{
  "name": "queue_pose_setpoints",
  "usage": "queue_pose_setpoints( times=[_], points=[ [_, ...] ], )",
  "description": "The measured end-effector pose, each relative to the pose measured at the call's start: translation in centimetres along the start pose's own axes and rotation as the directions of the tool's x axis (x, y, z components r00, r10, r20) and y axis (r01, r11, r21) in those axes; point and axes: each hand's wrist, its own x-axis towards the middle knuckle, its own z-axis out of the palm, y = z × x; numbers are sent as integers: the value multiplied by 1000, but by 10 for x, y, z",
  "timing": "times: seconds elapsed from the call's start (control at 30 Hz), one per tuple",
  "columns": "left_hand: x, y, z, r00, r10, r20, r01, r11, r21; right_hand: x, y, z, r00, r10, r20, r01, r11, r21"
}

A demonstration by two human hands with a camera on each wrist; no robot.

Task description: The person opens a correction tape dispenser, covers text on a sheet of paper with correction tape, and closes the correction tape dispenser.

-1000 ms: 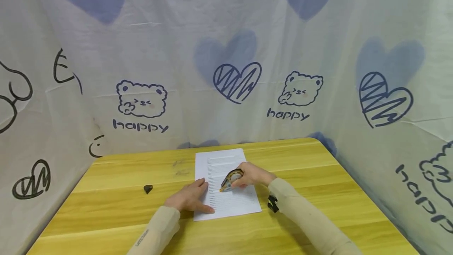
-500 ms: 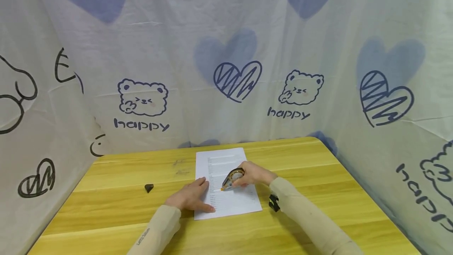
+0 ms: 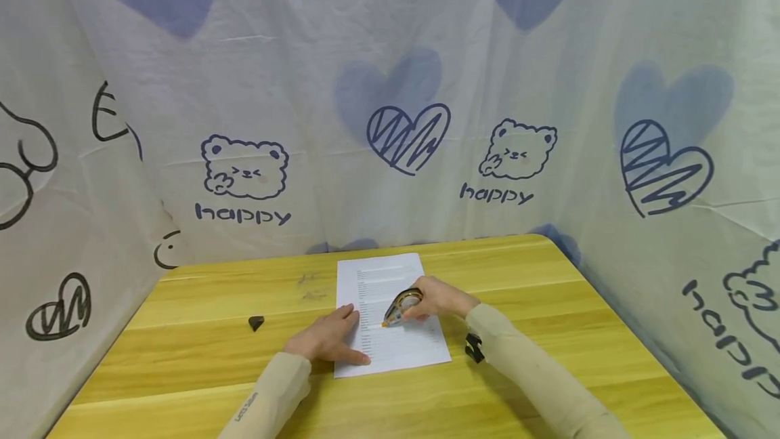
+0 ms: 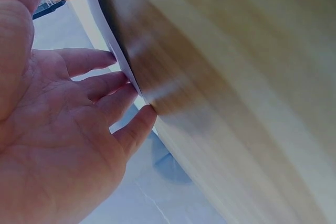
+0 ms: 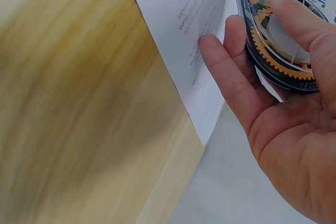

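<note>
A printed sheet of paper [image 3: 402,347] lies on the wooden table in the head view. My right hand [image 3: 440,297] grips a correction tape dispenser [image 3: 405,302], its orange tip down at the lines of print in the sheet's middle. In the right wrist view the dispenser's clear case [image 5: 283,51] shows orange gears and a white tape reel, with my thumb on it. My left hand [image 3: 326,339] rests flat on the sheet's left edge, thumb near the lower corner. The left wrist view shows its fingertips [image 4: 137,121] along the paper's edge.
A small black piece [image 3: 256,322] lies on the table left of the sheet. Another black object [image 3: 473,347], perhaps a cap, sits beside the right forearm, partly hidden by it. A printed cloth [image 3: 341,120] hangs behind the table and at its sides.
The dispenser's tip has shifted slightly to the right across the sheet with my right hand. My left hand stays on the paper's left edge.
</note>
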Motion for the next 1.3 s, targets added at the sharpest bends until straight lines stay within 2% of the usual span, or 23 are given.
queue_pose_setpoints(
  times=[1.3],
  points=[
    [-1,-1,1,1000,7,4,-7,1000,-7,-6,5,-7,998,53,-16,-54,998,-28]
  ],
)
